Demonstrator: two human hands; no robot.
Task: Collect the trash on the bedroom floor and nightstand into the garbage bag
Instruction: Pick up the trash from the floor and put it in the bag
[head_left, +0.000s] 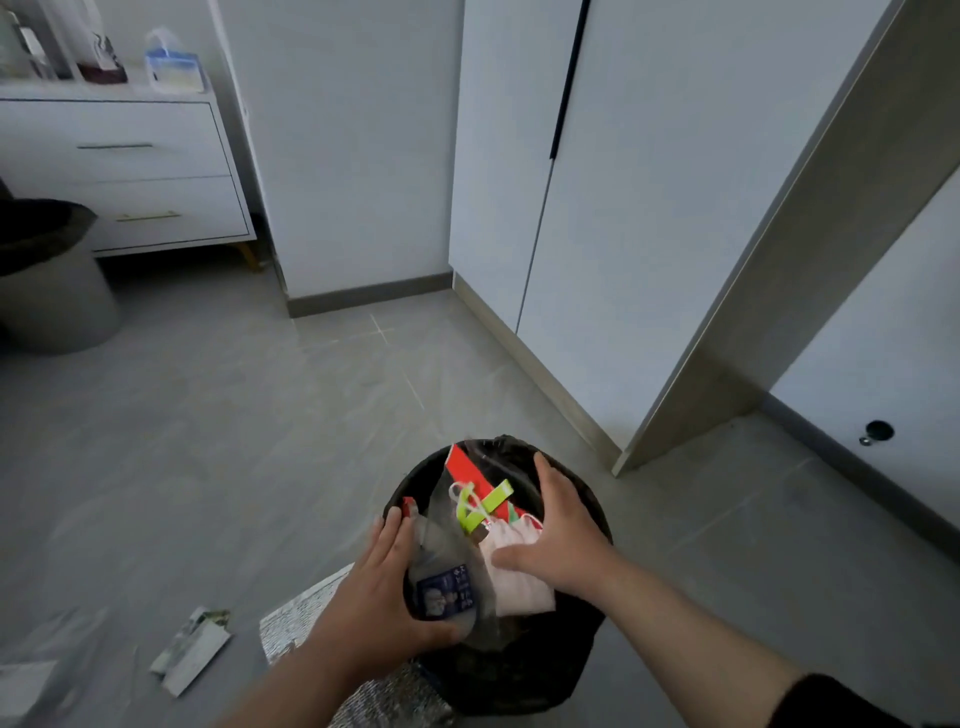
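The garbage bag (519, 675) stands open on the floor (260, 441) right in front of the person, black and packed to the rim. A red card (467, 465), a yellow-green strip (483, 506) and a wad of white paper (519, 582) poke up at its mouth. The left hand (384, 587) has its grip closed round what looks like a crushed clear bottle (441, 592) with a blue label, holding it at the bag's near-left edge. The right hand (561, 535) is spread wide and flat, holding nothing, its palm over the white paper as if pressing the load down.

The step appears to be packing the contents in to make room. The main risk is overflow: the bag is already heaped, so a hard push could pop the card or strip over the rim, or a stiff corner could tear the thin plastic. The bottle sits on the edge and could slide out to the left if released there.

More trash lies outside: a crumpled wrapper (189, 649) near the left forearm, a silver foil sheet (306, 629) beside the bag, and pale paper (26, 686) at the lower left corner. The nightstand (119, 166) stands well apart at the far left, a tissue box (174, 65) on top.
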